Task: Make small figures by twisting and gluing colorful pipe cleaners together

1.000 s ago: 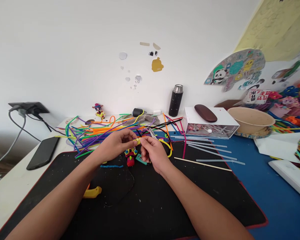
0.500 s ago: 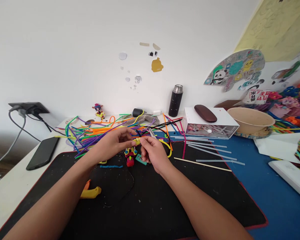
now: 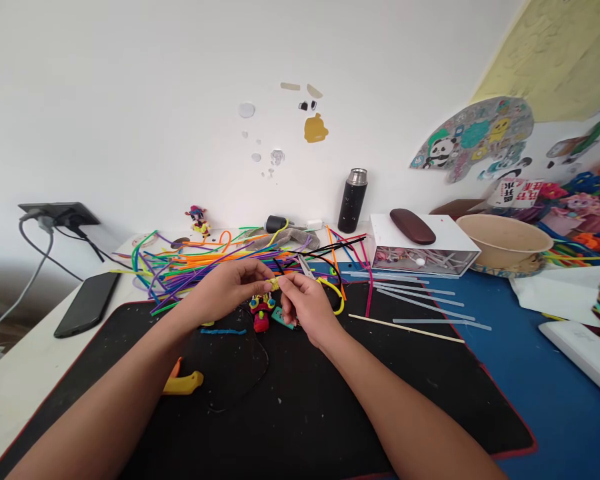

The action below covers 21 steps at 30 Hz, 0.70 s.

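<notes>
Between my two hands is a small yellow fuzzy piece (image 3: 274,285), which looks like twisted pipe cleaner. My left hand (image 3: 237,285) pinches it from the left, and my right hand (image 3: 306,301) pinches it from the right; the fingertips partly hide it. Just below lies a colourful pipe-cleaner figure (image 3: 261,317) with red, yellow and blue parts. A teal card-like piece (image 3: 282,317) rests beside it, partly behind my right hand. Scissors (image 3: 306,267) with yellow handles lie behind my right hand. To the left on the black mat (image 3: 320,413) is a short blue twisted strip (image 3: 223,331).
Many coloured pipe cleaners (image 3: 180,273) are heaped behind my hands. A yellow-handled tool (image 3: 184,383) lies near my left forearm. A phone (image 3: 87,305) is at the left, a black flask (image 3: 353,201) at the wall. To the right are a white box (image 3: 425,230), glue sticks (image 3: 420,303) and a bowl (image 3: 503,240).
Both hands stay almost in place, still pinching the yellow piece, with only slight finger movement. The whole view has shifted very slightly.
</notes>
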### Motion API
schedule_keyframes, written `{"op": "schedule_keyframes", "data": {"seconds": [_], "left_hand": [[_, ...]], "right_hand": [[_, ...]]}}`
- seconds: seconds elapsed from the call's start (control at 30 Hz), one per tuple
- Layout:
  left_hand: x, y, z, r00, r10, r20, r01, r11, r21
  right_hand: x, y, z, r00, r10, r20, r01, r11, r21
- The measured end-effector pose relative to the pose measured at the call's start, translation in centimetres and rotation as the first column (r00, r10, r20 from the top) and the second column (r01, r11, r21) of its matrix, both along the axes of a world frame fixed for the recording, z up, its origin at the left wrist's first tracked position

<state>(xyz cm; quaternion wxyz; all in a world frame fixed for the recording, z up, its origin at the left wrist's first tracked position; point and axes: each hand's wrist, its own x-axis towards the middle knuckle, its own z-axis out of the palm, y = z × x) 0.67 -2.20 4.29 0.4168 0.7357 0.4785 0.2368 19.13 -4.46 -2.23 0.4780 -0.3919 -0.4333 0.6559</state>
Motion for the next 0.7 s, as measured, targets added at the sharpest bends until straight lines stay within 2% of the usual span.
{"op": "schedule_keyframes", "data": {"seconds": [0.47,0.7], "left_hand": [[-0.08,0.28,-0.46,0.993,0.007,0.118,-0.008,1.000,0.004],[-0.36,0.40,-0.11,0.985,0.006,0.172,-0.002,1.000,-0.021]], "right_hand": [[0.10,0.07,0.20,1.000,-0.021,-0.018,0.021,1.000,0.009],[0.19,0.06,0.49,0.999,-0.052,-0.001,0.052,0.999,0.015]]}}
